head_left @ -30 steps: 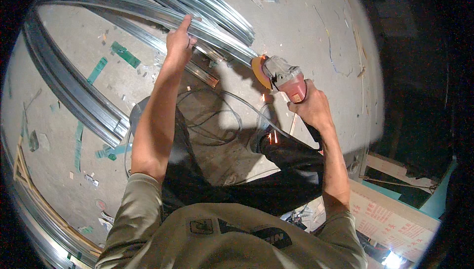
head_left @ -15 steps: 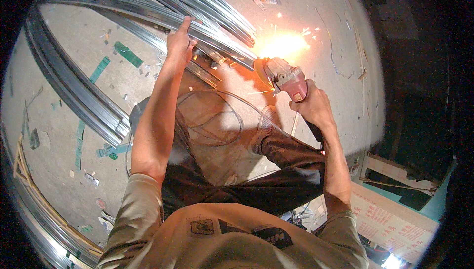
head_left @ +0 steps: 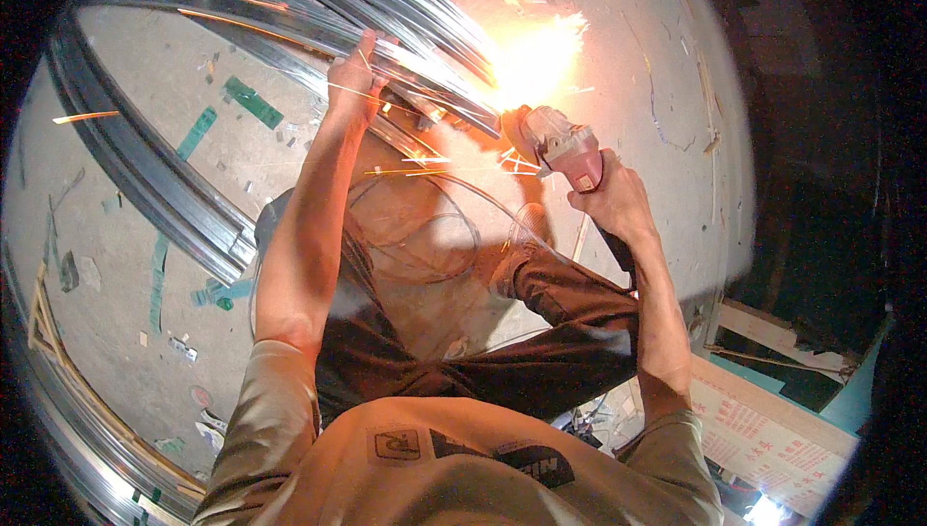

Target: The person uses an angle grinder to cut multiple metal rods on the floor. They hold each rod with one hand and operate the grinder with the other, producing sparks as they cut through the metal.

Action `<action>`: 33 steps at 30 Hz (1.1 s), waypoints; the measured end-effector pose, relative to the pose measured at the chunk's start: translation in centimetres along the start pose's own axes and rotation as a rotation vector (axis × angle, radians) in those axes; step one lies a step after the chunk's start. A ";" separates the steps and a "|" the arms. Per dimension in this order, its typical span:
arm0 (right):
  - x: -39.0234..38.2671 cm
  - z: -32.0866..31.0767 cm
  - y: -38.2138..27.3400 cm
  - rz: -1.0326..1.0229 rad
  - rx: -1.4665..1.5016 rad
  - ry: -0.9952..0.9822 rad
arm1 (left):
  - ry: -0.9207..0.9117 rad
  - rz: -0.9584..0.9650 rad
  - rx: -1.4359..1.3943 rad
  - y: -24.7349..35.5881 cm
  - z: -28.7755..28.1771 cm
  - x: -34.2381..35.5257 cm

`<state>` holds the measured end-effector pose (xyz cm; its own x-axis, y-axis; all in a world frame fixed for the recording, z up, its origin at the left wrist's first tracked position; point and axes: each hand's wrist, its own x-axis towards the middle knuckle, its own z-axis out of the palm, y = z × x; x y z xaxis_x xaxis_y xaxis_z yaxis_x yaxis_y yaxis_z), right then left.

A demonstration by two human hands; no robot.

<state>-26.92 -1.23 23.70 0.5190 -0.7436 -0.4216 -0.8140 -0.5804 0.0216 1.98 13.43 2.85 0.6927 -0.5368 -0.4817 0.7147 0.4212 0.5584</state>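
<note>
My right hand (head_left: 618, 199) is wrapped round the body of a red and grey angle grinder (head_left: 572, 151). The grinder's disc meets the end of a long metal profile (head_left: 444, 101), and a bright burst of sparks (head_left: 541, 57) sprays away beyond it. My left hand (head_left: 357, 77) grips that profile farther back along its length. Beside it, more long metal profiles (head_left: 386, 4) lie in a bundle, their ends near the glare. The exact contact between disc and metal is washed out by the light.
Another bundle of metal profiles (head_left: 154, 178) curves along the left. A thin cable (head_left: 463, 236) loops over the floor near my shoe (head_left: 521, 246). Green tape strips (head_left: 253, 104) and scraps litter the concrete. A printed cardboard box (head_left: 772, 429) stands at the lower right.
The grinder has tilted and shifted slightly up. The spark burst has grown brighter and moved left, and streaks now fly back past my left hand, which stays in place.
</note>
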 end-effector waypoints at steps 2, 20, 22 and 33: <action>-0.1 -0.1 -0.1 -0.013 -0.009 0.013 | 0.020 0.012 0.005 0.1 -0.1 -0.1; 0.0 0.1 -0.1 -0.074 -0.070 0.094 | 0.028 0.035 0.011 1.0 0.9 -2.5; 0.0 -0.2 -0.5 -0.041 -0.064 0.074 | 0.063 -0.004 0.033 1.0 0.8 -2.5; -0.2 -0.4 -1.0 -0.048 -0.075 0.066 | 0.025 -0.015 -0.017 1.3 1.0 -2.5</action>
<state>-26.07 -0.62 24.14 0.5750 -0.7334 -0.3628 -0.7674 -0.6372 0.0718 1.05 14.61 5.41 0.6836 -0.5250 -0.5070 0.7267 0.4256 0.5392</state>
